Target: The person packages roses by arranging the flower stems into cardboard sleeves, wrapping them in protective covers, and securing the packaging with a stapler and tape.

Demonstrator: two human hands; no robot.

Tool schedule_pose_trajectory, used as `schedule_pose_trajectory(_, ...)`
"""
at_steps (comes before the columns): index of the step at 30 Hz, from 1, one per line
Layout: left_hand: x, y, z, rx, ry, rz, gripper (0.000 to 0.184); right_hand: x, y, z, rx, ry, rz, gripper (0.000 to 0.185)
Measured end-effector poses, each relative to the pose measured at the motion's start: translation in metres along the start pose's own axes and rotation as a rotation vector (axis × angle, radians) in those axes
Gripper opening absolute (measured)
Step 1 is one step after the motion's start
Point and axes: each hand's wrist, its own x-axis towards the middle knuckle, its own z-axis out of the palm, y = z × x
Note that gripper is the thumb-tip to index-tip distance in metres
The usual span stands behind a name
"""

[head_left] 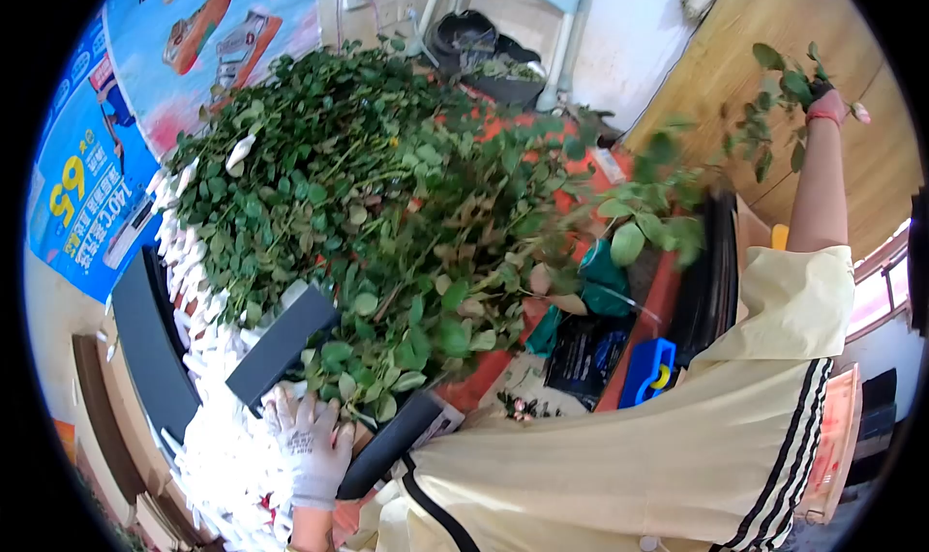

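Observation:
My left hand, in a white glove, lies with fingers apart at the lower end of a dark grey block. Beside it spreads a mass of white sleeve-like pieces, overexposed in places. My right hand is raised far out to the right, its fingers closed around leafy rose stems. A pale pink rosebud shows beside that hand. Between my hands, a large heap of leafy green stems covers the table; its right part is blurred.
A blue tape dispenser stands near my body, with black packaging and green wrapping beside it. A dark padded edge lies by my waist. Behind the heap stand a pale chair frame and a poster wall.

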Motion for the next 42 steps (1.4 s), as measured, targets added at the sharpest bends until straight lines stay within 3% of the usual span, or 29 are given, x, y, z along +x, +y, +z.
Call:
schedule_pose_trajectory(2, -0.003, 0.0, 0.025, -0.011, 0.025, 0.012, 0.037, 0.002, 0.009, -0.02, 0.043, 0.097, 0.077, 0.043)
schedule_pose_trajectory(3, -0.001, -0.019, -0.027, 0.11, 0.009, 0.027, 0.037, 0.001, -0.008, 0.007, 0.319, 0.253, 0.208, 0.042)
schedule_pose_trajectory(5, 0.002, 0.004, -0.009, 0.047, 0.014, 0.017, 0.038, 0.002, -0.019, -0.03, 0.706, 0.766, 0.28, 0.042)
schedule_pose_trajectory(7, 0.004, 0.003, -0.018, 0.072, -0.042, 0.009, 0.039, -0.022, -0.032, -0.057, 0.783, 1.012, 0.29, 0.039)
schedule_pose_trajectory(9, 0.004, 0.0, -0.015, 0.089, -0.005, 0.021, 0.039, -0.007, -0.002, -0.046, 0.873, 0.866, 0.436, 0.044)
schedule_pose_trajectory(10, 0.003, -0.002, -0.012, 0.084, 0.013, 0.021, 0.04, -0.006, 0.019, -0.035, 0.695, 1.044, 0.378, 0.044)
schedule_pose_trajectory(13, 0.0, 0.004, -0.011, 0.05, 0.017, 0.017, 0.04, -0.038, 0.027, -0.037, 0.755, 1.056, 0.268, 0.04)
schedule_pose_trajectory(15, 0.001, 0.01, -0.012, 0.056, -0.013, -0.01, 0.042, -0.084, 0.005, -0.042, 0.907, 0.973, 0.11, 0.037)
schedule_pose_trajectory(18, 0.003, 0.01, -0.012, 0.057, -0.045, -0.035, 0.043, -0.17, -0.04, -0.045, 1.249, 0.652, -0.207, 0.034)
schedule_pose_trajectory(24, 0.0, 0.01, -0.01, 0.059, -0.122, -0.05, 0.043, -0.334, -0.126, -0.036, 1.89, -0.599, -0.759, 0.029)
schedule_pose_trajectory(27, 0.006, 0.01, -0.009, 0.094, -0.173, -0.029, 0.041, -0.387, -0.176, -0.024, 1.969, -1.15, -0.811, 0.028)
schedule_pose_trajectory(29, 0.007, 0.003, -0.003, 0.095, -0.107, -0.031, 0.041, -0.419, -0.212, -0.01, 1.985, -1.354, -0.658, 0.028)
schedule_pose_trajectory(30, 0.008, 0.006, -0.003, 0.076, -0.124, -0.061, 0.041, -0.433, -0.231, -0.007, 1.959, -1.327, -0.563, 0.028)
schedule_pose_trajectory(31, 0.009, 0.006, -0.003, 0.081, -0.137, -0.06, 0.041, -0.453, -0.252, -0.01, 1.823, -0.989, -0.556, 0.03)
schedule_pose_trajectory(32, 0.009, 0.006, -0.004, 0.083, -0.154, -0.064, 0.041, -0.49, -0.282, 0.031, 1.462, -0.701, -0.659, 0.034)
schedule_pose_trajectory(33, 0.009, 0.007, -0.004, 0.083, -0.163, -0.071, 0.041, -0.504, -0.296, 0.022, 1.363, -0.618, -0.79, 0.039)
schedule_pose_trajectory(37, 0.007, 0.01, -0.007, 0.095, -0.157, -0.071, 0.042, -0.579, -0.369, 0.052, 1.302, -0.785, -0.8, 0.036)
schedule_pose_trajectory(39, 0.01, 0.011, -0.012, 0.033, -0.187, -0.089, 0.043, -0.607, -0.397, 0.081, 0.944, -0.861, -0.859, 0.04)
schedule_pose_trajectory(41, 0.01, 0.009, -0.017, -0.012, -0.177, -0.1, 0.046, -0.631, -0.409, 0.113, 0.663, -0.707, -1.108, 0.045)
schedule_pose_trajectory(42, 0.009, 0.009, -0.023, -0.062, -0.192, -0.074, 0.045, -0.618, -0.401, 0.086, 0.744, -0.747, -1.09, 0.045)
